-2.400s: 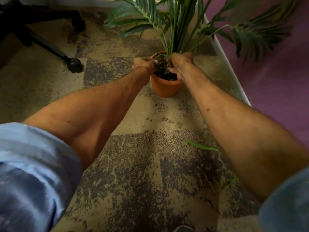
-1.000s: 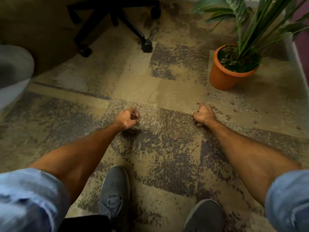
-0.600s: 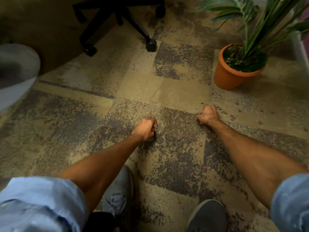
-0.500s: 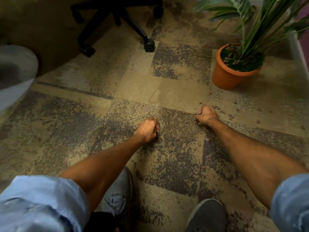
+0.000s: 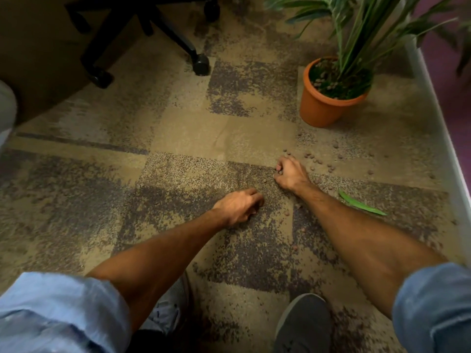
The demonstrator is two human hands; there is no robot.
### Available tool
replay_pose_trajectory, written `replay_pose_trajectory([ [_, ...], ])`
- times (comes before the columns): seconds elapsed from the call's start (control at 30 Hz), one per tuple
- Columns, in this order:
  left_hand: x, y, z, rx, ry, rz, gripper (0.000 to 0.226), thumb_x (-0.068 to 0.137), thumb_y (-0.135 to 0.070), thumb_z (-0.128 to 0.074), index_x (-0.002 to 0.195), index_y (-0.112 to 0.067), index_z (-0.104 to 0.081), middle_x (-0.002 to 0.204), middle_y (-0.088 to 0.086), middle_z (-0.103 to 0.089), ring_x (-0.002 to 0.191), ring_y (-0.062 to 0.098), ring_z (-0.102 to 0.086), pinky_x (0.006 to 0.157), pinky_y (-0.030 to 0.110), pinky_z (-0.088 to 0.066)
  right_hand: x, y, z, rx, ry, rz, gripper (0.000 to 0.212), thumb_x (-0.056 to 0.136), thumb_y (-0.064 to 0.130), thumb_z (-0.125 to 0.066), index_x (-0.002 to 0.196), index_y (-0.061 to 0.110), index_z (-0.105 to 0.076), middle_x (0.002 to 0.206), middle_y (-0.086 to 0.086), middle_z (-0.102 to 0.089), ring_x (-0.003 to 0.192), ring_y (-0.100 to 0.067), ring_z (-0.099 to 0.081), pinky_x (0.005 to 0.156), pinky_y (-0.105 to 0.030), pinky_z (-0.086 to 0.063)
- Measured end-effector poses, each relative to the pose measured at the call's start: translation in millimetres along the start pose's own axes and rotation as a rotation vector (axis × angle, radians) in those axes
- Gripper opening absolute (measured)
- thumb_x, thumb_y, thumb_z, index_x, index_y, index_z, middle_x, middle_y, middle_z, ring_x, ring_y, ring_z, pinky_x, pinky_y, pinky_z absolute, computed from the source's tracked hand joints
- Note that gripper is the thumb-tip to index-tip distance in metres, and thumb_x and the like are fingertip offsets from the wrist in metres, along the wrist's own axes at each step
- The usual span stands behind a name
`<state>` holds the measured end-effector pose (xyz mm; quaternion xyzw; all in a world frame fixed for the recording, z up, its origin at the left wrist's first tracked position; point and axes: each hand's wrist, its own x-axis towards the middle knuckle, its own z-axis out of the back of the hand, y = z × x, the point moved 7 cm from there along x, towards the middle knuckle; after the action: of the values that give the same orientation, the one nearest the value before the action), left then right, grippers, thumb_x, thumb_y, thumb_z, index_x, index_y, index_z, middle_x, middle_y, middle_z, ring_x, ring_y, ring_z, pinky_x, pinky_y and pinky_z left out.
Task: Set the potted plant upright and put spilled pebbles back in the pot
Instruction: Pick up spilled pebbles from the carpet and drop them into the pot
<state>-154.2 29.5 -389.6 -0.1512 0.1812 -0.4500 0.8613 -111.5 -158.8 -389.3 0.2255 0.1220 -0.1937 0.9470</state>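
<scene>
The orange pot (image 5: pixel 318 108) stands upright at the upper right, with the green palm plant (image 5: pixel 356 29) rising from it and pebbles on its soil. Small brown pebbles (image 5: pixel 314 159) lie scattered on the carpet in front of the pot. My right hand (image 5: pixel 290 174) rests on the carpet at the pebbles' near edge, fingers curled around a few pebbles. My left hand (image 5: pixel 239 206) is on the carpet to its lower left, fingers bent and fingertips pinched down at the floor; what it holds is hidden.
An office chair base (image 5: pixel 142 26) with castors stands at the upper left. A white skirting board (image 5: pixel 438 138) and purple wall run along the right. A fallen green leaf (image 5: pixel 360 206) lies by my right forearm. My two grey shoes (image 5: pixel 303 324) are at the bottom.
Both hands came down from the pot to the carpet. Since a second ago my left hand has moved right toward my right hand, which stayed at the pebbles.
</scene>
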Motion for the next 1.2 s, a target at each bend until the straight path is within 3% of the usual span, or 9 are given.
replay_pose_trajectory([
  [0.17,5.8,15.8,8.4,-0.087,-0.089,0.12,0.026,0.098,-0.006,-0.065,0.122,-0.014,-0.062,0.12,0.001,-0.062,0.091,0.015,-0.064,0.082,0.034,-0.063,-3.1,0.0,4.3,0.072,-0.062,-0.059,0.019,0.089,0.007,-0.071,0.093,0.02,-0.057,0.11,0.001,-0.053,0.09,-0.02,-0.05,0.064,-0.023,-0.033],
  [0.33,-8.3,79.1,47.9,-0.436,-0.431,0.549,0.013,0.102,-0.007,-0.059,0.109,-0.016,-0.066,0.103,-0.002,-0.07,0.082,0.01,-0.063,0.062,0.023,-0.052,-1.1,0.9,5.0,0.113,-0.065,-0.105,0.019,0.09,0.008,-0.071,0.098,0.018,-0.058,0.11,-0.002,-0.055,0.093,-0.021,-0.05,0.075,-0.025,-0.036],
  [0.47,-39.0,144.7,75.8,-0.451,-0.612,0.839,0.02,0.103,-0.006,-0.061,0.119,-0.019,-0.065,0.101,-0.009,-0.066,0.077,0.001,-0.066,0.066,0.018,-0.059,1.7,1.2,3.5,0.152,-0.064,-0.113,0.021,0.089,0.007,-0.071,0.103,0.017,-0.058,0.113,-0.004,-0.057,0.093,-0.02,-0.05,0.062,-0.023,-0.032],
  [0.57,-52.4,173.7,94.6,-0.356,-0.668,0.918,0.02,0.103,-0.009,-0.064,0.121,-0.017,-0.067,0.104,-0.006,-0.067,0.081,0.012,-0.068,0.077,0.028,-0.062,3.1,1.4,3.4,0.171,-0.055,-0.116,0.028,0.089,0.007,-0.072,0.11,0.016,-0.057,0.117,-0.004,-0.057,0.091,-0.019,-0.051,0.055,-0.019,-0.03],
  [0.7,-48.9,185.7,102.7,-0.252,-0.631,0.928,0.021,0.101,-0.012,-0.07,0.121,-0.019,-0.072,0.106,-0.002,-0.072,0.088,0.015,-0.065,0.077,0.027,-0.054,4.0,3.5,5.2,0.178,-0.04,-0.075,0.054,0.09,0.012,-0.076,0.137,0.011,-0.05,0.125,-0.006,-0.057,0.093,-0.017,-0.054,0.059,-0.02,-0.036],
  [0.8,-35.7,179.7,98.5,-0.172,-0.52,0.836,0.022,0.1,-0.01,-0.071,0.12,-0.016,-0.077,0.113,0.006,-0.078,0.084,0.012,-0.063,0.074,0.023,-0.053,4.5,8.0,7.0,0.122,-0.04,0.007,0.038,0.091,0.015,-0.077,0.124,0.016,-0.059,0.132,-0.007,-0.057,0.096,-0.017,-0.054,0.064,-0.022,-0.039],
  [0.93,-19.6,167.0,89.2,-0.045,-0.378,0.67,0.033,0.094,0.002,-0.073,0.124,-0.01,-0.071,0.118,0.007,-0.071,0.086,0.016,-0.067,0.073,0.021,-0.056,3.5,7.7,6.5,0.113,-0.049,0.062,0.019,0.088,0.009,-0.076,0.104,0.014,-0.066,0.112,-0.002,-0.055,0.093,-0.017,-0.057,0.081,-0.033,-0.058],
  [1.1,-11.8,160.2,91.8,0.019,-0.376,0.709,0.028,0.094,-0.003,-0.073,0.121,-0.009,-0.069,0.114,0.011,-0.069,0.088,0.026,-0.071,0.073,0.032,-0.06,-0.3,9.6,4.9,0.045,-0.075,0.124,0.014,0.09,0.004,-0.071,0.098,0.013,-0.064,0.108,0.0,-0.054,0.086,-0.013,-0.054,0.062,-0.009,-0.04],
  [1.2,2.8,147.3,97.4,-0.037,-0.441,0.662,0.023,0.094,-0.001,-0.071,0.116,-0.008,-0.067,0.111,0.01,-0.069,0.085,0.026,-0.07,0.069,0.031,-0.059,-1.5,16.7,1.2,-0.032,-0.079,0.2,0.017,0.092,0.001,-0.065,0.097,0.017,-0.059,0.108,-0.002,-0.056,0.087,-0.015,-0.055,0.067,-0.021,-0.05],
])
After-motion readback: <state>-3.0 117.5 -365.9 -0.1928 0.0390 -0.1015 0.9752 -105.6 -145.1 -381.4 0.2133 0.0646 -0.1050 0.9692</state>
